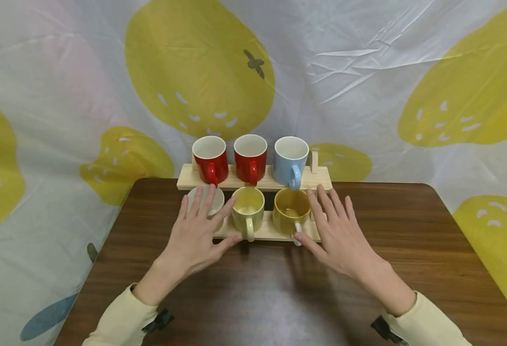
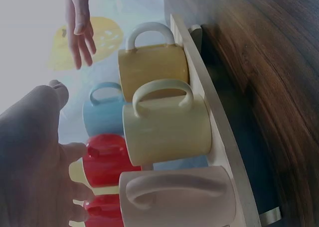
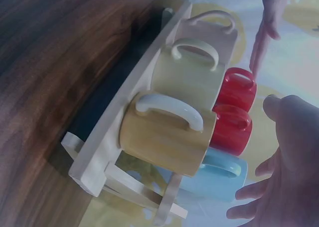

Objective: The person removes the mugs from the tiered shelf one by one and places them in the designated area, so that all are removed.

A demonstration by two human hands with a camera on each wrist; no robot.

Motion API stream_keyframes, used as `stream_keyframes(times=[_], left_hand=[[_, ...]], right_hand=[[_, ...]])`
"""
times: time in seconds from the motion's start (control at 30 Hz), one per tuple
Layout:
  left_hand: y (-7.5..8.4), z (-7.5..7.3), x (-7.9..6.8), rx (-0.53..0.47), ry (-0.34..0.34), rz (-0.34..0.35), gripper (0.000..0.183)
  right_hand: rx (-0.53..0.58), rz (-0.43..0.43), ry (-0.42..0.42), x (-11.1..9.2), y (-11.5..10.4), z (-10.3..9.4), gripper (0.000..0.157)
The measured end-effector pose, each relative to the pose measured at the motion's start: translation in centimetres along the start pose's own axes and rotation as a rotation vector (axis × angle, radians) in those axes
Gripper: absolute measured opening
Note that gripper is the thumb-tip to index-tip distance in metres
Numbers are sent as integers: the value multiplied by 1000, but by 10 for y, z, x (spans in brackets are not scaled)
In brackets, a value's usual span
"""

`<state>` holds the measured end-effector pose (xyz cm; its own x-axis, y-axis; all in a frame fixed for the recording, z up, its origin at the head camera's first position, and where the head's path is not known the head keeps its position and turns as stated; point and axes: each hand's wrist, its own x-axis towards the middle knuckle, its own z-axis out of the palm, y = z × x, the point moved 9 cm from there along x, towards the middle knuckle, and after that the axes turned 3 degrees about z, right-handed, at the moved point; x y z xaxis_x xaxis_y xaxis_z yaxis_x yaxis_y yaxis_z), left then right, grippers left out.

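Six mugs stand on a two-level wooden rack. On its upper shelf (image 1: 316,180) are a red mug (image 1: 212,163), another red mug (image 1: 251,161) and a light blue mug (image 1: 287,166). Along the lower shelf (image 1: 266,233) sit a pale pinkish-white mug (image 2: 174,202), a cream mug (image 1: 247,221) and a mustard mug (image 1: 285,218) with a white handle. My left hand (image 1: 195,235) spreads its fingers over the pale mug, partly hiding it in the head view. To the right, my right hand (image 1: 337,238) is spread beside the mustard mug, thumb overlapping its handle. Neither hand grips anything.
The rack stands at the back of a dark brown wooden table (image 1: 262,298). Behind it hangs a white cloth (image 1: 344,72) printed with large yellow fruit. The rack's wooden side frame (image 3: 144,187) shows in the right wrist view.
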<state>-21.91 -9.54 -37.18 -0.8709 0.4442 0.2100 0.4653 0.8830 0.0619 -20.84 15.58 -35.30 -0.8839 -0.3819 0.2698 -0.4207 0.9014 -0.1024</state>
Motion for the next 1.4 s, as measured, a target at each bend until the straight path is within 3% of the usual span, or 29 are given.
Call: stream_keyframes(times=[0.27,0.47,0.63,0.9,1.07,1.27,1.4], left_hand=[[-8,-1,-5,-14,32,-24,83],[-23,1,-14,-119,74,-80,80],[-42,-3,-25,-248,152,-136,83],[-77,-5,-44,-439,347,-244,86],[-97,12,-53,-518,416,-275,84],[-115,46,-55,-594,359,-334,80],[-124,69,-53,-619,296,-377,84]], right_hand=[[20,0,39,11,0,-7,91],[78,-34,127,20,-3,-12,85],[173,-72,209,26,-6,-15,78],[256,-30,243,35,-1,-13,70],[289,-49,317,41,0,-15,64],[351,-32,376,47,4,-13,57],[434,2,359,55,9,-8,51]])
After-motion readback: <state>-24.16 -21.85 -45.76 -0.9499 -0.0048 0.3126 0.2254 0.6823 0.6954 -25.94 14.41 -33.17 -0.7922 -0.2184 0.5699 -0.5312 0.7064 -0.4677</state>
